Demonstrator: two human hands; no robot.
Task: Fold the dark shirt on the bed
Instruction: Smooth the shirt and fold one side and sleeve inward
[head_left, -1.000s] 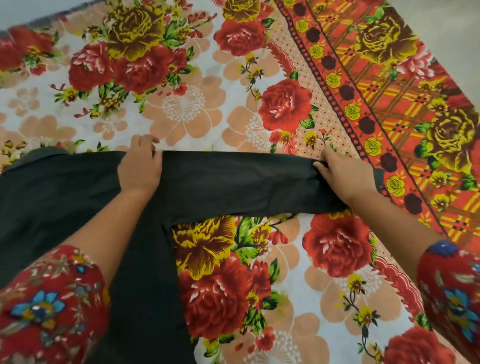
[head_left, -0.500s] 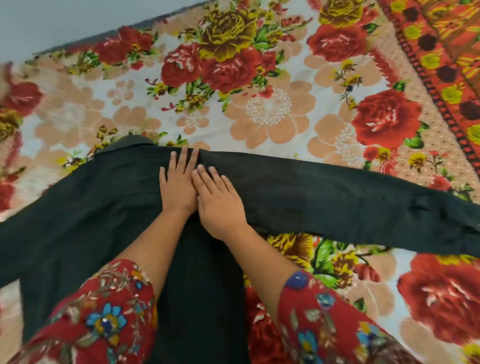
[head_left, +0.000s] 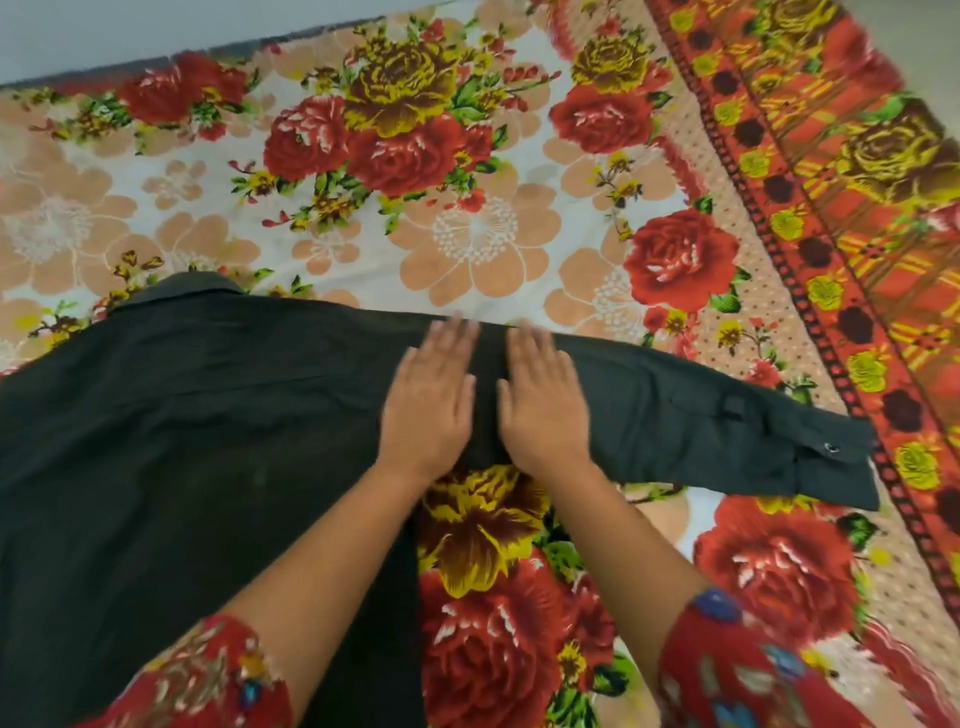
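The shirt (head_left: 182, 441) is plain black. The bedsheet (head_left: 467, 234) is white with big red roses, yellow-brown roses, green leaves and pale peach flowers. Its border (head_left: 841, 249) on the right is orange-red with yellow checks, yellow roses and dark dots. The person's sleeves (head_left: 208, 680) are red with blue and gold flowers.

Both sleeves are red printed cloth and end above the forearms. The left sleeve (head_left: 208, 680) carries cream and gold leaf-and-flower shapes with a small blue bloom — the right sleeve (head_left: 748, 670) shows larger blue, teal and cream patches. Past the hems, bare forearms run to the left hand (head_left: 426, 405) and right hand (head_left: 543, 410).
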